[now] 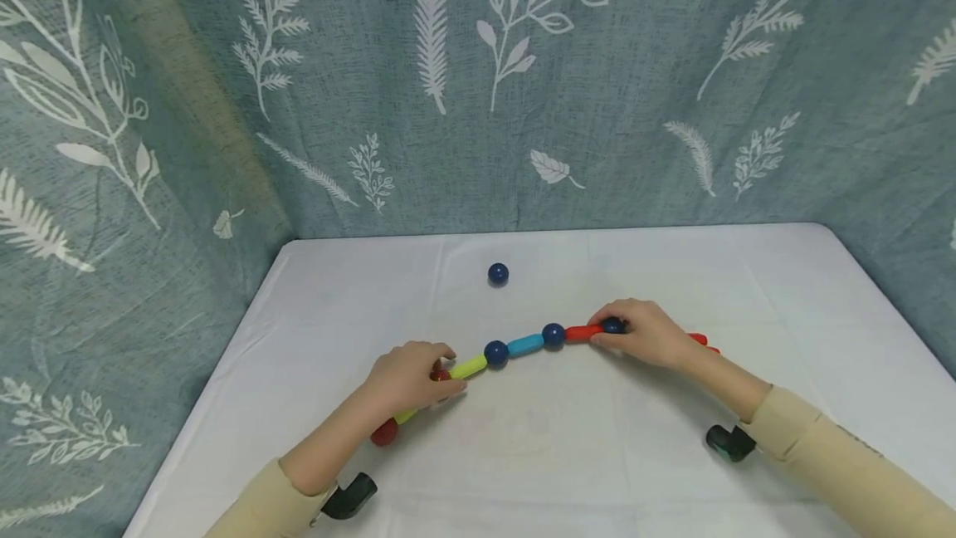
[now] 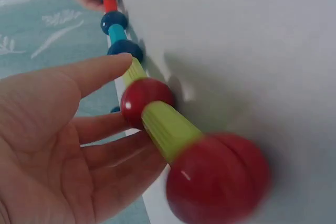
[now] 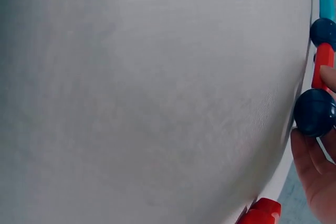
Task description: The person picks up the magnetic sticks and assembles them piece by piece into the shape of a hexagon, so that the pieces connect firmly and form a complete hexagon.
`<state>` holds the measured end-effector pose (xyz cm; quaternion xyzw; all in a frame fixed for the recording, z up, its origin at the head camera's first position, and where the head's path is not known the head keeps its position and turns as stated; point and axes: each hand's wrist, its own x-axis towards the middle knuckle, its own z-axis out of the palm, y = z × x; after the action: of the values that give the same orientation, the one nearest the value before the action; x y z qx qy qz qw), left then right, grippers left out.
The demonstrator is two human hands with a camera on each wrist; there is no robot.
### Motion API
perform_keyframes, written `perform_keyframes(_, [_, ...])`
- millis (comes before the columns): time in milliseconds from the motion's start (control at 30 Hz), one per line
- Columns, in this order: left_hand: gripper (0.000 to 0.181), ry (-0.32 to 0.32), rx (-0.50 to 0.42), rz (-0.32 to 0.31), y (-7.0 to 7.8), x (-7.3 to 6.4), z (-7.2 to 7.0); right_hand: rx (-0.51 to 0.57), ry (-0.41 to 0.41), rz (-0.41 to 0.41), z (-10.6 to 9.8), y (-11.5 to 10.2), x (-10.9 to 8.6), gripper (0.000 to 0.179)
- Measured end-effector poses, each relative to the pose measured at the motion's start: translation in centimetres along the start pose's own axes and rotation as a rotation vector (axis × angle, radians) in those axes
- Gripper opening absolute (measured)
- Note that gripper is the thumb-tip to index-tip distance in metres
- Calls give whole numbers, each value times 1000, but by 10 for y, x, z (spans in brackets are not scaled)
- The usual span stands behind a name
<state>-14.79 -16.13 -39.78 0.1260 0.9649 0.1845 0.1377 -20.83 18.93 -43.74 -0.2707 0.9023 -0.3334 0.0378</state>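
Note:
A chain of toy balls and rods lies across the table in a shallow curve. My left hand [image 1: 409,375] loosely holds it around a red ball [image 2: 147,100]; the thumb reaches to a yellow-green rod [image 1: 469,368] and the other fingers lie behind the ball. Toward me, another yellow-green rod [image 2: 170,129] leads to a red end ball [image 1: 384,432]. To the right follow a blue ball [image 1: 496,354], a light-blue rod [image 1: 526,344], a second blue ball [image 1: 553,335] and a red rod [image 1: 582,333]. My right hand [image 1: 646,332] pinches the blue end ball [image 3: 315,113], thumb along the red rod.
A loose dark-blue ball [image 1: 498,274] sits farther back on the white-covered table [image 1: 597,455]. Red rods [image 1: 699,339] lie just past my right wrist. A patterned green-blue curtain [image 1: 448,164] hangs behind and to the sides. Black wrist cameras [image 1: 730,443] sit under both sleeves.

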Motion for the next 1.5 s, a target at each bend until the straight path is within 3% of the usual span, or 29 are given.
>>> perform_keyframes(100, [36,28,2,-47,-4,-9,-1,-6,20,6,-1,1,0,18])
perform_keyframes(233, [35,61,-20,-66,-4,-11,3,-14,34,20,-1,2,1,17])
perform_keyframes(367, [38,91,-124,-77,-5,-7,10,-18,40,44,0,3,2,18])
perform_keyframes(467, [43,82,-222,-47,-5,-6,14,-23,48,58,1,3,2,18])
perform_keyframes(533, [50,36,-264,3,-7,-7,14,-25,56,65,1,2,2,18])
perform_keyframes(633, [55,-84,-275,110,-12,-14,9,-31,68,65,0,2,1,17])
perform_keyframes(700, [59,-158,-199,195,-17,-20,3,-33,70,63,0,2,0,17])
perform_keyframes(767, [62,-195,-58,315,-21,-27,-3,-34,71,62,-1,2,0,18])
perform_keyframes(833, [59,-189,115,467,-24,-32,-6,-39,74,63,-1,2,0,19])
perform_keyframes(900, [51,-136,253,634,-26,-34,-6,-42,79,64,-1,2,0,19])
perform_keyframes(967, [43,-93,322,760,-26,-35,-2,-46,88,61,-1,3,0,19])
perform_keyframes(1067, [41,-35,332,881,-22,-34,7,-44,98,60,0,3,1,19])
perform_keyframes(1267, [35,40,285,987,-3,-32,26,-25,97,53,4,3,7,20])
perform_keyframes(1500, [33,92,298,970,22,-31,42,4,89,26,9,-2,16,20])
